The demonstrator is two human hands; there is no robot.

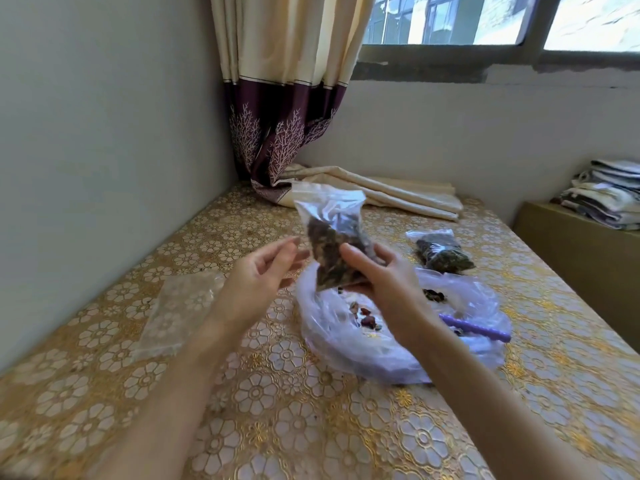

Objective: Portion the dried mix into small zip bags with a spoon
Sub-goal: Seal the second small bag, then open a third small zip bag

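The right hand [377, 275] grips a filled zip bag [332, 237] upright, the left hand [256, 271] spread beside it, so sealing its seemingly open top likely comes next.

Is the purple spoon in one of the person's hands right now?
No. The purple spoon lies in the big plastic bag on the table, while the right hand holds a filled zip bag.

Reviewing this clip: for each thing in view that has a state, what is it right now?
Held zip bag: part-filled with mix, upright in the grip of the right hand.
Left hand: open, empty, beside it.
Second zip bag: filled, lying on the table.
Empty zip bags: flat.
Large plastic bag: open, nearly empty.
Purple spoon: unused, lying in it.
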